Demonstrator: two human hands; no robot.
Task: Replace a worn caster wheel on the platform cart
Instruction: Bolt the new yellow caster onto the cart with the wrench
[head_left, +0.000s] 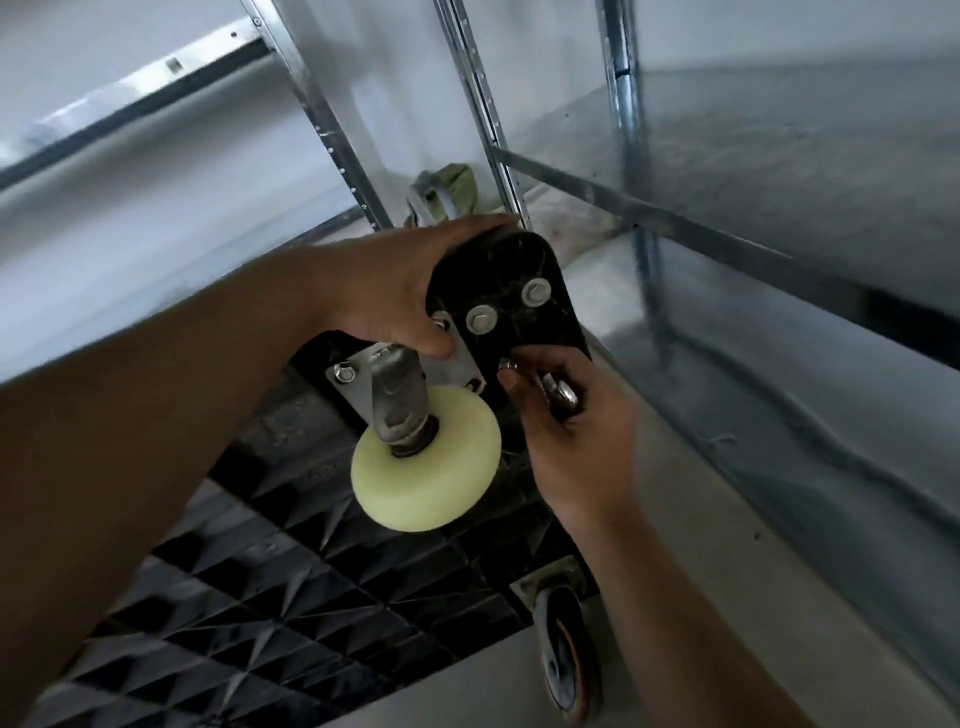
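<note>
Shelving rack (675, 218): galvanised metal uprights and cross bars fill the background, behind and to the right of the cart.
Platform cart (291, 597): tipped up so that its black, ribbed plastic underside faces the camera; one rounded corner points up toward the rack.
Left hand (395, 280): grips that raised corner of the platform cart, fingers wrapped over the far edge and out of sight, thumb pressed on the near side against the metal plate.
Right hand (576, 431): held just beside the lower right edge of the corner, fingers curled together, thumb and forefinger pinching small metal hardware.
Pale wheel (431, 467): cream-yellow, clean, seated in its fork below the left hand and standing out from the underside toward the camera.
Second caster (563, 649): grey and scuffed with an orange hub, mounted at the lower right corner of the cart.
Mounting plate (345, 389): bright metal, flat against the underside, with a bolt at its left corner.
Fork (402, 395): grey metal, rising from the plate to the pale wheel's axle.
Green object (457, 182): partly hidden behind the left hand at the foot of the rack; what it is cannot be told.
Washered bolts (482, 319): two, side by side on the black corner, near the left thumb.
Metal hardware (563, 395): shiny, mostly covered by the right fingers; nut, bolt or tool cannot be told.
</note>
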